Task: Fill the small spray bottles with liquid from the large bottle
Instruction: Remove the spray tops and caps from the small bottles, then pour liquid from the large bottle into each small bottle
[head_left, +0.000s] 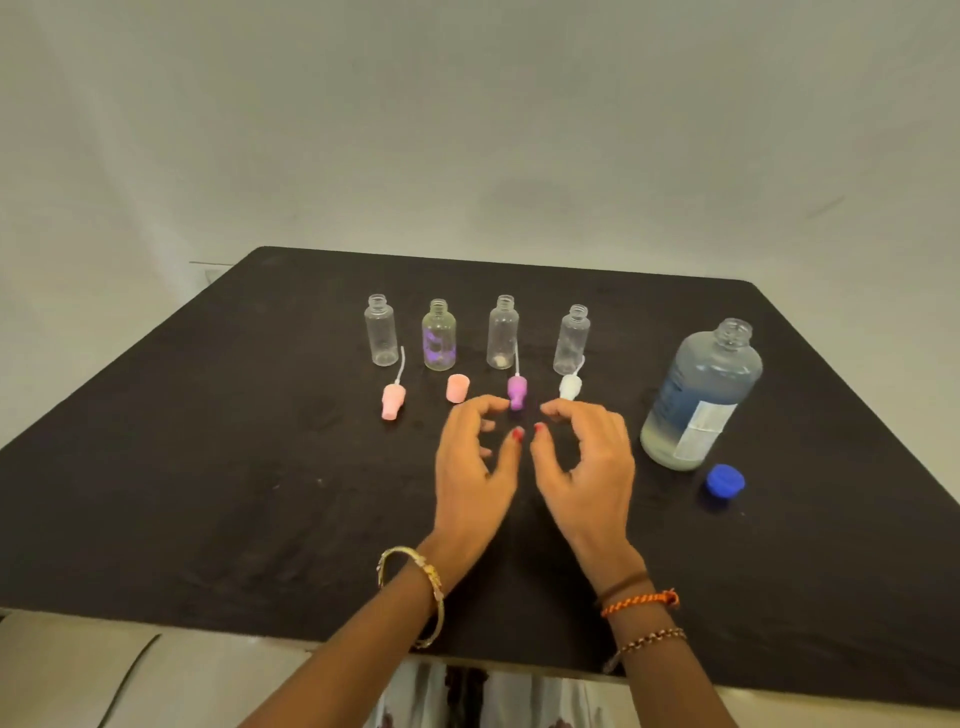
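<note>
Several small clear spray bottles stand uncapped in a row on the black table (208, 467): the leftmost bottle (381, 331), a purple-tinted bottle (439, 335), a third bottle (503, 332) and the rightmost small bottle (571, 340). In front of them lie a pink spray top (392, 401), a peach cap (457, 388), a purple spray top (517, 392) and a white spray top (570, 387). The large bottle (701, 395), open and holding clear liquid, stands at the right beside its blue cap (725, 480). My left hand (475, 467) and my right hand (587, 462) hover side by side with loosely curled fingers, holding nothing.
A pale wall rises behind the table. The table's near edge runs just under my forearms, with patterned fabric below it. A dark cable lies on the light surface at lower left.
</note>
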